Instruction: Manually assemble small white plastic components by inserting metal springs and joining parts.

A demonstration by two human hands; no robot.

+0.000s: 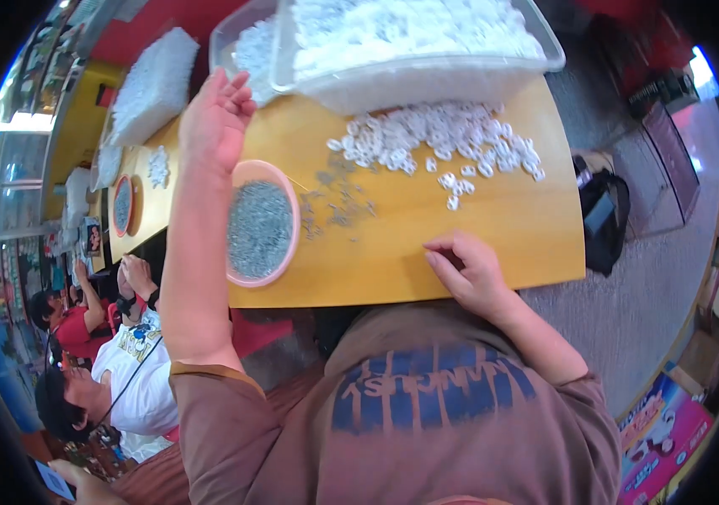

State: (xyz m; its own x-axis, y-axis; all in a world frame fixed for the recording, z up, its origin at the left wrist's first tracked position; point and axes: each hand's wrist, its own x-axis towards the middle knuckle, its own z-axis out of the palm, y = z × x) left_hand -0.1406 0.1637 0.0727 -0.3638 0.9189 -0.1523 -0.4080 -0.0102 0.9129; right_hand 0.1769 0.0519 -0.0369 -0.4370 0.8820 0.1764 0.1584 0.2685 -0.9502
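My left hand [221,119] is raised at the table's far left, beside a clear tub [218,50] of small white pieces. Its fingers are loosely curled and apart, and nothing shows in them. My right hand [471,268] hovers at the near edge, thumb and forefinger drawn together; whatever may be between them is too small to make out. Beyond it lies a loose pile of small white plastic pieces [452,139] with holes. A pink basin [294,240] full of small grey metal pieces [263,227] stands beside my left forearm. More grey bits [338,200] are scattered to its right.
A large clear tub [427,63] heaped with white pieces stands at the table's [393,257] far side. Left of me, two people sit along the tables, near a bulky white sack [156,84] and another basin [123,206]. A black bag [605,210] is at the right.
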